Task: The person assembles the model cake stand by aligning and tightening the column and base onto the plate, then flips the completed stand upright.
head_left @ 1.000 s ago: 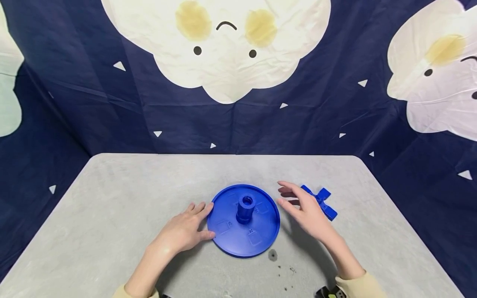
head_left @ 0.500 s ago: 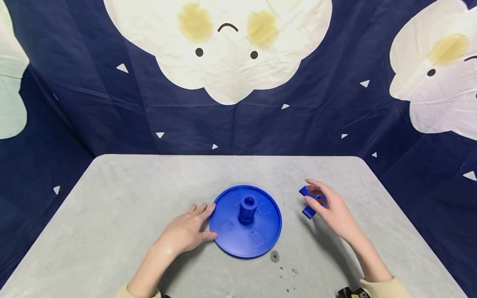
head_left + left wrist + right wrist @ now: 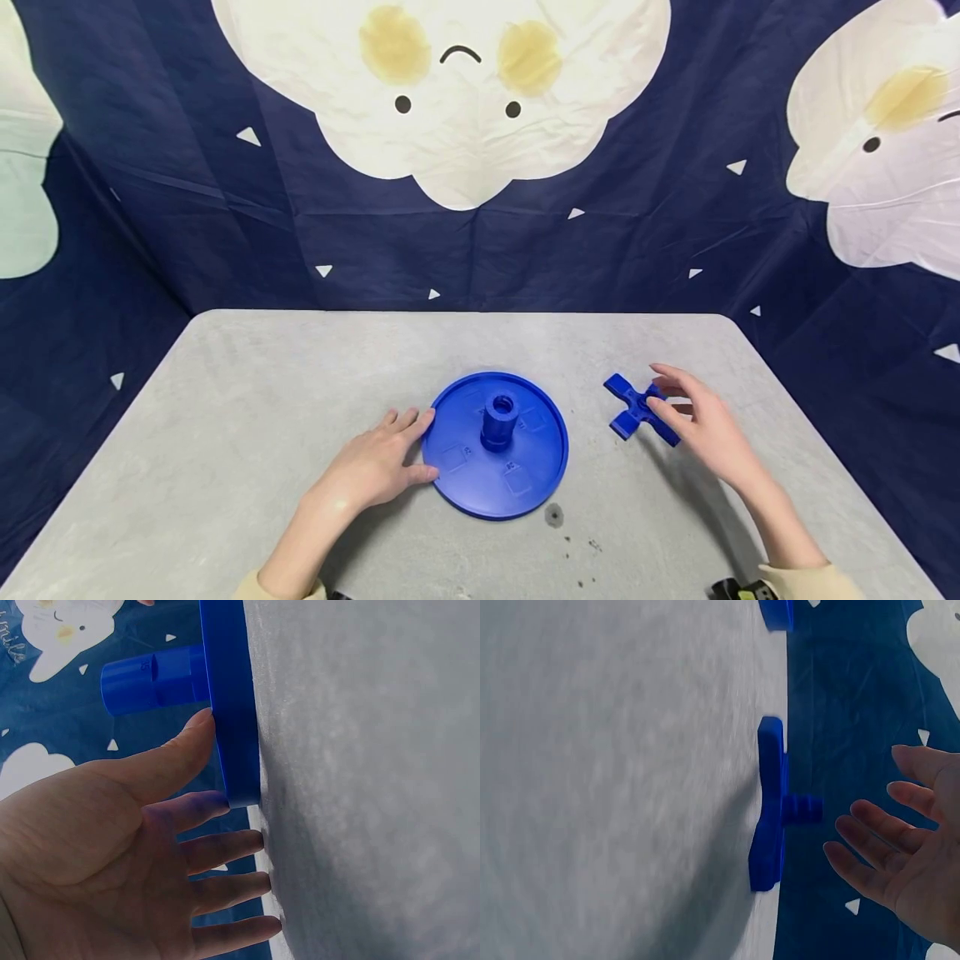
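Observation:
A round blue plastic tray (image 3: 468, 492) with a low rim lies on the table, a hollow blue post (image 3: 498, 427) standing upright at its centre. My left hand (image 3: 371, 465) rests at the tray's left edge; in the left wrist view its thumb and forefinger touch the rim and its fingers are spread straight. To the right lies a blue cross-shaped piece (image 3: 626, 423) with a short ridged peg (image 3: 804, 810) sticking up from it. My right hand (image 3: 708, 425) hovers just right of that cross, fingers loosely bent. The right wrist view shows a gap between fingertips and peg.
The grey table (image 3: 300, 358) has rounded far corners. Dark blue cloth (image 3: 480, 267) with white clouds hangs behind it and at both sides. A dark spot (image 3: 553, 515) and small specks mark the tabletop in front of the tray.
My right hand has moved rightward, from between the tray and the cross, over the cross to its right side. More of the cross shows now. The left hand stays at the tray.

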Motion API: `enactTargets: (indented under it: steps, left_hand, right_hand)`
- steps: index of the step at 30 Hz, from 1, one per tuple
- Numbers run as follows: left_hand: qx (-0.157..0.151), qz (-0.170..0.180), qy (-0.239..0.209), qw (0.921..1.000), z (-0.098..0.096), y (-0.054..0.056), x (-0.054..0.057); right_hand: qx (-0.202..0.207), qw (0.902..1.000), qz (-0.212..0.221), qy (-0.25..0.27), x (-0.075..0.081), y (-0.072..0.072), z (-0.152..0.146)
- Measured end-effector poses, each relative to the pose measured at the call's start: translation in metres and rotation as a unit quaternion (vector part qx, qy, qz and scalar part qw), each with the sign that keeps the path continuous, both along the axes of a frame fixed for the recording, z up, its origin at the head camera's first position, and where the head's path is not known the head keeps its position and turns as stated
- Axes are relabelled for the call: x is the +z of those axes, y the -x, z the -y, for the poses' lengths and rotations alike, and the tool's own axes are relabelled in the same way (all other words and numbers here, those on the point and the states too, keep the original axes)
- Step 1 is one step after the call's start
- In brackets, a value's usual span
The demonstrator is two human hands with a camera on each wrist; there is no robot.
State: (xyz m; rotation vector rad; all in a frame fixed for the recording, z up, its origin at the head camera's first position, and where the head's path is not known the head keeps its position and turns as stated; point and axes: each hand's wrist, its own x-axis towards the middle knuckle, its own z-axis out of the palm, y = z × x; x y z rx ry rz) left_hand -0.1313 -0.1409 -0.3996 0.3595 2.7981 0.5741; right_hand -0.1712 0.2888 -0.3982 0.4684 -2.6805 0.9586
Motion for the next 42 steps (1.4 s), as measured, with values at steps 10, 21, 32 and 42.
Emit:
enactTargets:
  steps: [10,21,32,42]
  left_hand:
    - [0.0,-0.001,0.0,1.0,0.0,0.0,0.0]
    - [0.001,-0.003,-0.004,1.0,0.0,0.0,0.0]
    - [0.004,-0.001,-0.005,1.0,0.0,0.0,-0.001]
    - [0.004,0.0,-0.003,1.0,0.001,0.0,0.0]
  right_hand:
    - [-0.023,0.9963,0.013,-0.082,-0.004,0.004,-0.024]
    - [-0.04,0.9889,0.064,-0.127,-0.008,0.009,-0.034]
    - [-0.031,0.9784,0.105,-0.176,-0.014,0.017,-0.038]
    - [-0.035,0.9694,0.14,-0.199,-0.017,0.02,-0.037]
